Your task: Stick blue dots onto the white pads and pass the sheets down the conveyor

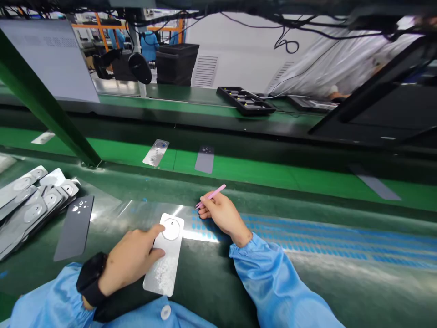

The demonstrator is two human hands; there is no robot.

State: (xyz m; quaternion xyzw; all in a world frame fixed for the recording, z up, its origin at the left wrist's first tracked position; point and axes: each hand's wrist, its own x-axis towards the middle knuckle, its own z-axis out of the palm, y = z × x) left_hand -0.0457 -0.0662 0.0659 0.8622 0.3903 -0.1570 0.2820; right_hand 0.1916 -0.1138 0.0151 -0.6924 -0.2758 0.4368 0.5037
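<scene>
A silvery phone back cover [164,269] with a rounded camera area lies tilted on the bench before me. My left hand [131,257] holds its left edge, forefinger beside the camera area and thumb lower down; the other fingers are mostly hidden. Pink tweezers [215,192] are pinched in my right hand [218,212], their tips pointing left. Below that hand runs a clear sheet [307,237] with rows of small blue stickers. My right hand is apart from the cover.
A pile of silvery covers [34,205] lies at the left, next to a dark grey cover [77,223]. Beyond the bench, a green belt [256,175] carries several separate covers. A green post [51,105] slants across the left. A black tray [246,101] sits farther back.
</scene>
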